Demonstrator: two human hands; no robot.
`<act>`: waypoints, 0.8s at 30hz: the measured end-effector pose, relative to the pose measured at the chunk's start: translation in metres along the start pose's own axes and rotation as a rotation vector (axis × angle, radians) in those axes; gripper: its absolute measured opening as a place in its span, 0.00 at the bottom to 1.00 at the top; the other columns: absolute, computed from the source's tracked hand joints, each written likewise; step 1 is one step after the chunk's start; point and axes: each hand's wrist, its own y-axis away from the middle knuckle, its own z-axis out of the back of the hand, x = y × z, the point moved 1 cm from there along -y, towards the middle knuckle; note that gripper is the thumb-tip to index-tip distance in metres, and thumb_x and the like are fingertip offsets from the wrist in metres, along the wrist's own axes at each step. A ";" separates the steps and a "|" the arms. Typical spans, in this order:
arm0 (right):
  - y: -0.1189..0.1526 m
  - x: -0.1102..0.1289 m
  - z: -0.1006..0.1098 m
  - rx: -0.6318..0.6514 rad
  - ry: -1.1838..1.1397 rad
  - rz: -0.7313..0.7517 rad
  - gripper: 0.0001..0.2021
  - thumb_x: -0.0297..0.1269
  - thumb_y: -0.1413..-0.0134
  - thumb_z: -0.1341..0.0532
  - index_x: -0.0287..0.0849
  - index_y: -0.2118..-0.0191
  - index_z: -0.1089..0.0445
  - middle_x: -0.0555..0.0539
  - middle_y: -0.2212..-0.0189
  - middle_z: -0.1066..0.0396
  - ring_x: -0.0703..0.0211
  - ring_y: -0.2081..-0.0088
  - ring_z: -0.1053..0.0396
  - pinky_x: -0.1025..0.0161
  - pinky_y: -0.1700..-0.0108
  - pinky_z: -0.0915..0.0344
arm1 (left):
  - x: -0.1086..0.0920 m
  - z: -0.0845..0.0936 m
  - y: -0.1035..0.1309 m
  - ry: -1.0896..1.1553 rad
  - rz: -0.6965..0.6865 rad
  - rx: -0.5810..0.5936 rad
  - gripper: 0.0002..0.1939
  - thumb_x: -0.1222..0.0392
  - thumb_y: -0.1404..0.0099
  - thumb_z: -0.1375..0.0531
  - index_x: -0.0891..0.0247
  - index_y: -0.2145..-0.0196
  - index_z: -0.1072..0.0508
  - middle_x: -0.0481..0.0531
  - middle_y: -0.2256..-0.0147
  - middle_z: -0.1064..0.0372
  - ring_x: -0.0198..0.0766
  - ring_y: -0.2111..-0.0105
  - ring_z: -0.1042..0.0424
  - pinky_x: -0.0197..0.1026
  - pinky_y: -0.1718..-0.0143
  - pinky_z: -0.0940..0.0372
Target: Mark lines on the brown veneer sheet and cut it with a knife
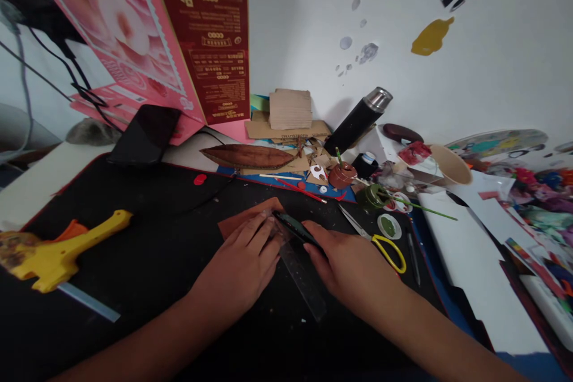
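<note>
A brown-orange piece of card [237, 219] lies on the black mat [170, 286], partly under my left hand [244, 259]. That hand presses down with its fingers close together on a clear ruler [302, 280], which slants across the card toward the mat's front. My right hand [347, 256] is closed around a dark slim cutter [293, 228]. The cutter's tip is at the ruler's upper end, beside my left fingertips. Just what the tip touches is too small to tell.
A yellow glue gun [67, 253] lies at the left, yellow-handled scissors [388, 250] at the right. Behind are a phone [145, 134], a brown boat-shaped piece [250, 156], a black thermos [356, 122], a brown paint jar [342, 175] and a green one [370, 197].
</note>
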 end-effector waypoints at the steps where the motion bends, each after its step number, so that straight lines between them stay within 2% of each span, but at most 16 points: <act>1: 0.000 0.000 0.000 0.003 0.000 -0.002 0.22 0.36 0.29 0.45 0.36 0.37 0.24 0.37 0.65 0.14 0.44 0.72 0.18 0.57 0.74 0.43 | 0.000 0.000 0.000 0.003 0.003 -0.003 0.18 0.60 0.20 0.45 0.64 0.40 0.23 0.65 0.37 0.25 0.59 0.33 0.29 0.62 0.38 0.27; 10: 0.000 0.000 0.004 0.032 -0.003 -0.013 0.21 0.35 0.28 0.44 0.38 0.37 0.25 0.39 0.63 0.14 0.47 0.70 0.18 0.58 0.72 0.42 | -0.001 0.002 -0.001 -0.020 0.012 0.015 0.18 0.60 0.21 0.43 0.64 0.39 0.23 0.64 0.37 0.25 0.58 0.33 0.29 0.60 0.36 0.29; 18: -0.001 0.000 0.002 0.029 -0.022 -0.016 0.23 0.36 0.29 0.46 0.36 0.37 0.25 0.37 0.63 0.14 0.44 0.71 0.18 0.56 0.73 0.43 | -0.001 0.003 -0.002 -0.032 -0.021 0.000 0.18 0.60 0.20 0.45 0.67 0.40 0.23 0.67 0.38 0.25 0.61 0.35 0.28 0.62 0.40 0.25; 24: -0.002 -0.001 0.001 0.015 -0.011 -0.002 0.22 0.37 0.29 0.45 0.37 0.38 0.24 0.38 0.65 0.14 0.46 0.73 0.20 0.57 0.74 0.45 | -0.001 0.001 -0.001 0.004 0.009 0.017 0.18 0.60 0.20 0.45 0.65 0.39 0.24 0.66 0.37 0.26 0.60 0.33 0.30 0.64 0.37 0.27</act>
